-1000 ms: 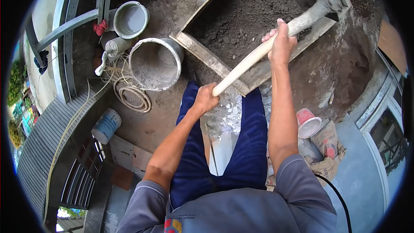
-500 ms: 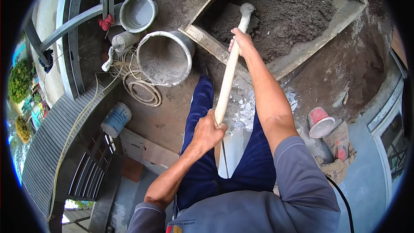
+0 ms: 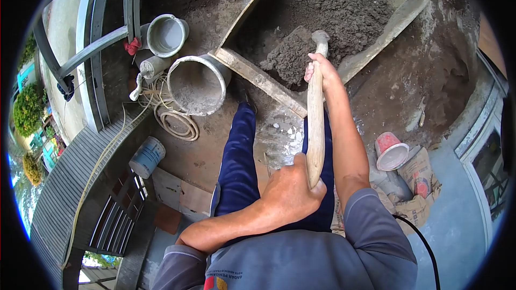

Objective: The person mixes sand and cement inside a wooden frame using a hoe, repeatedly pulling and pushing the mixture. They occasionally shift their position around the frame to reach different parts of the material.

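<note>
Carrying a blade [image 3: 293, 56] heaped with grey mix just beyond the right hand [image 3: 321, 70], low inside the wooden frame [image 3: 258, 78] and short of the big pile [image 3: 344, 11] further out. Gripping the wooden handle [image 3: 315, 123] with both fists closed: right hand wrapped tight just behind the blade, left hand [image 3: 293, 196] clenched on the butt end near the body. Probably best to keep the blade level, lift from the legs, and mind the frame edge and the bucket [image 3: 196, 91] left of the right hand.

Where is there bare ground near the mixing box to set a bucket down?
Bare floor between hose coil, blue can and the trouser leg; bare ground between mixing box and red pail. Crowded around large bucket, small bucket, railing.
</note>
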Motion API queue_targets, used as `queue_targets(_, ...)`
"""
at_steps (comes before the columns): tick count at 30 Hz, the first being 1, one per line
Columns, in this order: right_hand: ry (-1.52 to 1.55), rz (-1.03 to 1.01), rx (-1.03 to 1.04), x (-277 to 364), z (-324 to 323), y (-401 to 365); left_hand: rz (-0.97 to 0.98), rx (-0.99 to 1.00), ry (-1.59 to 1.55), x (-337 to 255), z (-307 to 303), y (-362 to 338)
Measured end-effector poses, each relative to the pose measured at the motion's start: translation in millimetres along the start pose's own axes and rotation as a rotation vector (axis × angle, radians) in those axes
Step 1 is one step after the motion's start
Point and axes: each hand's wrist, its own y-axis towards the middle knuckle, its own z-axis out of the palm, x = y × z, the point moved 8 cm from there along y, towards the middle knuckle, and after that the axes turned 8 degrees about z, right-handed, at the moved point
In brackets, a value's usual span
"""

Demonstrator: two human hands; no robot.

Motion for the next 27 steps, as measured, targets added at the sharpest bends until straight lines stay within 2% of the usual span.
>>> queue_targets(3, 0.024, -0.129, -0.02, 35, -5, -67, 0.063, 0.102, -0.065, -22, -8, -29)
queue_targets(4, 0.029, -0.199, -0.053, 45, 2, -101, 0.042, 0.193, -0.037, -22, -8, -38)
queue_targets(5, 0.053, -0.244, -0.055, 56, 5, -124, 0.104, 0.193, -0.008, -19, -10, -46)
queue_targets(7, 0.043, -0.427, -0.117, 71, 22, -175, 0.232, 0.188, 0.048, -1, -10, -54)
queue_targets(8, 0.037, -0.518, -0.146, 74, 30, -189, 0.234, 0.191, 0.077, 26, -9, -47)
queue_targets(9, 0.033, -0.612, -0.175, 75, 37, -196, 0.21, 0.173, 0.11, 62, -8, -29)
queue_targets(10, 0.011, -0.684, -0.203, 77, 42, -186, 0.156, 0.048, 0.159, 117, -3, 4)
queue_targets(11, -0.011, -0.743, -0.239, 73, 42, -170, 0.273, -0.096, 0.189, 178, 3, 54)
queue_targets(12, -0.029, -0.789, -0.269, 75, 40, -152, 0.137, -0.135, 0.198, 218, 5, 102)
queue_targets(13, -0.013, -0.865, -0.313, 79, 43, -144, 0.082, -0.211, 0.119, 261, 22, 150)
queue_targets(14, -0.04, -0.954, -0.339, 92, 55, -149, 0.148, -0.255, 0.111, 257, 20, 179)
queue_targets(16, -0.056, -1.042, -0.36, 93, 71, -161, 0.185, -0.284, 0.096, 259, 14, 184)
queue_targets(19, -0.018, -1.037, -0.24, 90, 101, -152, 0.324, -0.285, 0.158, 241, -17, 182)
queue_targets(21, 0.004, -0.949, -0.195, 83, 115, -121, 0.441, -0.28, 0.187, 243, -36, 160)
queue_targets(23, -0.022, -0.879, -0.172, 76, 128, -72, 0.303, -0.196, 0.143, 285, -47, 156)
queue_targets(25, -0.05, -0.797, -0.158, 69, 137, -18, 0.095, -0.163, 0.084, 293, -69, 136)
queue_targets(27, -0.089, -0.694, -0.228, 61, 137, 42, 0.065, -0.214, 0.107, 310, -83, 130)
